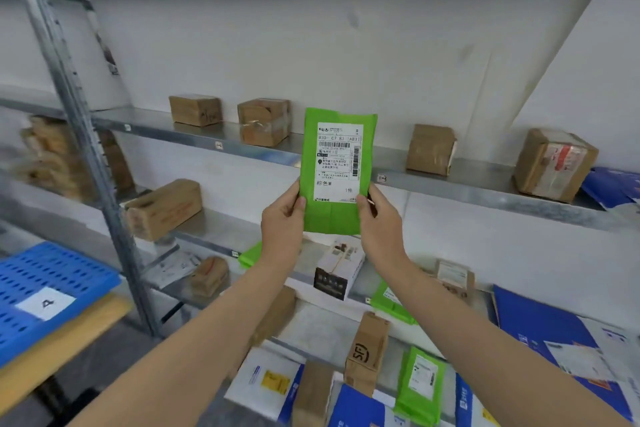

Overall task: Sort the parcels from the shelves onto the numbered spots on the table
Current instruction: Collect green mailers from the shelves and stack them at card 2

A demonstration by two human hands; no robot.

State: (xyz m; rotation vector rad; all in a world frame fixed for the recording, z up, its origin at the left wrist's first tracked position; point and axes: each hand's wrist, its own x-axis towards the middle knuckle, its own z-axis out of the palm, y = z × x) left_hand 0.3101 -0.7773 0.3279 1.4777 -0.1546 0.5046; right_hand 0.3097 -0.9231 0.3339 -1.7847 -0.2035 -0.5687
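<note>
Right now we have the green parcel upright in front of the shelves, clear of every shelf board. Our left hand and right hand each pinch a lower side edge between thumb and curled fingers, and its label faces us. The likeliest slip, we judge, is a wrong sort: the print is small and partly blurred, and only one numbered spot is in view, the blue tray marked 4 on the table to our left, so a hasty reading could send it to the wrong place. The mailer looks thin and soft; held only low down, its top could fold over, or it could slide out if one hand lets go. On a turn to the left our forearms would pass just above the white-and-black box and could nudge it off its shelf
</note>
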